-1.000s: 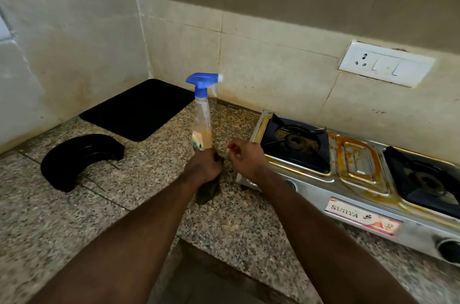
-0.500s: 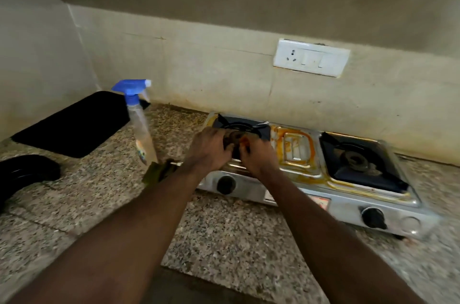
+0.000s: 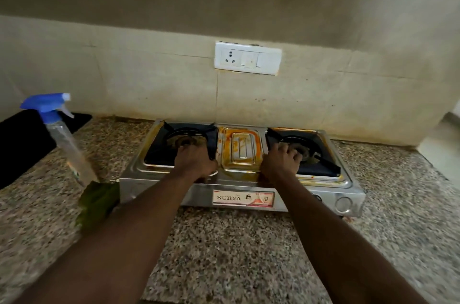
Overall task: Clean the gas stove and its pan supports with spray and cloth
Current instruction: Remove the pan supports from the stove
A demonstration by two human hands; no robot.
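While half a second ago both hands crowded one burner, the left hand (image 3: 195, 162) now curls over the stove's (image 3: 239, 179) left pan support (image 3: 184, 138) and the right hand (image 3: 281, 160) over its right pan support (image 3: 308, 152); firm grip unclear. Left of the stove, spray bottle (image 3: 63, 134) and green cloth (image 3: 98, 200) wait, so lifting supports likely comes first.

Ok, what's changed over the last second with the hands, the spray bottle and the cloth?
The left hand let go of the spray bottle and moved onto the left pan support. The right hand moved across to the right pan support. The bottle and the green cloth stayed on the counter left of the gas stove.
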